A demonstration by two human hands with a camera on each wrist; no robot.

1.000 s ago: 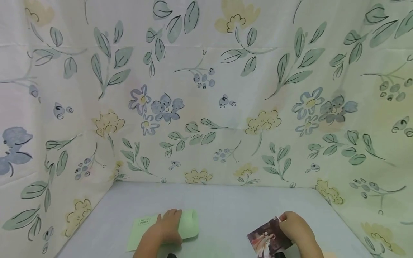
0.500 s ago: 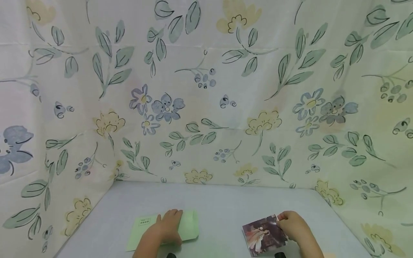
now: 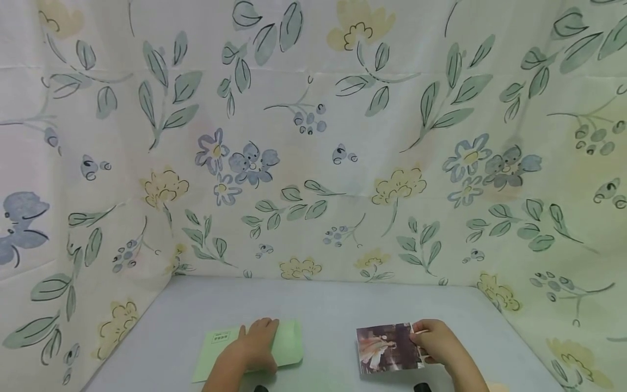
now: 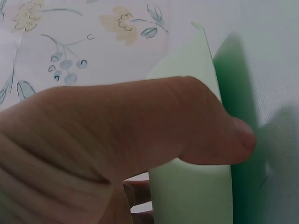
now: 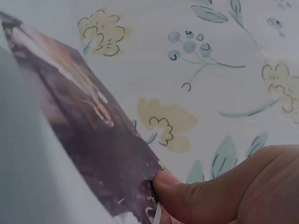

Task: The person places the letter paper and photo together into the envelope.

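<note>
A pale green envelope [image 3: 288, 344] with small print at its upper left lies toward the left of the table. My left hand [image 3: 250, 348] grips it across the middle; in the left wrist view the thumb bends over the envelope [image 4: 196, 196] and reaches past its edge. On the right, my right hand [image 3: 436, 342] pinches a photo card [image 3: 387, 348] by its right edge. The card shows a figure in a pale pink dress on a dark background. Up close in the right wrist view, the thumb presses on the end of the card [image 5: 88, 135].
The table [image 3: 323, 305] has a pale, whitish cover. A floral curtain [image 3: 313, 163] rises behind it and along both sides. Something small and pale orange [image 3: 498, 387] shows at the bottom edge near the right forearm.
My right hand has moved slightly left with the photo card, which has turned from a slant to nearly level. The left hand and the envelope have stayed in place.
</note>
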